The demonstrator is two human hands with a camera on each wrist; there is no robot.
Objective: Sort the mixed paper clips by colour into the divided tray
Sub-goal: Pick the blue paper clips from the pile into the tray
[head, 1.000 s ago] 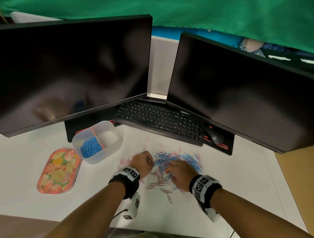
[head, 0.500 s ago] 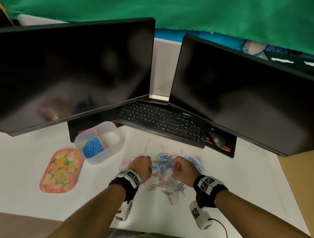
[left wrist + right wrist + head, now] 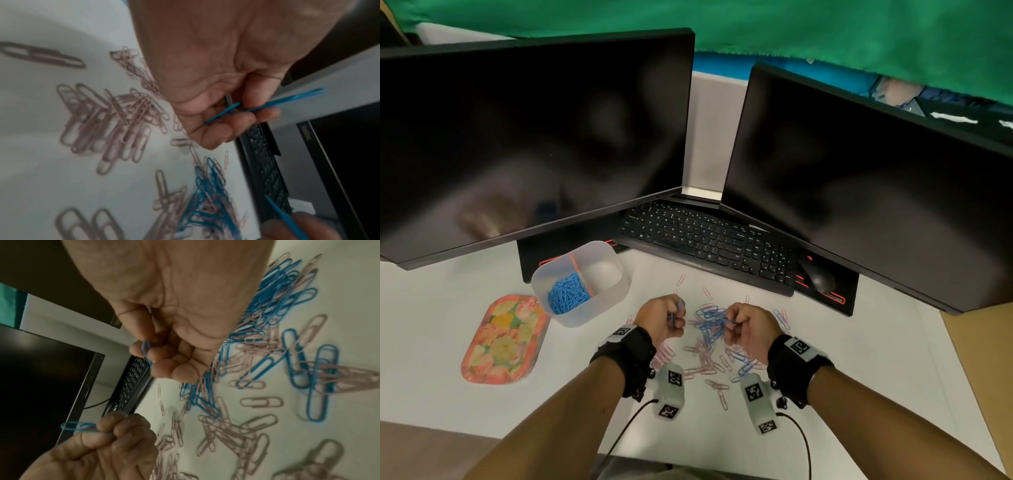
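left hand (image 3: 661, 317): pinched blue clips (image 3: 265, 105), probably two.
right hand (image 3: 748, 330): pinched one blue paper clip (image 3: 146, 349).
risk: tangled pile (image 3: 710, 323) snagging pink clips into divided tray's (image 3: 599, 308) blue side.

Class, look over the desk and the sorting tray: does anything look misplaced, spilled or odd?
Nothing looks damaged. Pink and blue clips lie loose and tangled on the desk, as expected mid-sort. The tray holds only blue clips in one half; the other half looks empty, so no pink is sorted.
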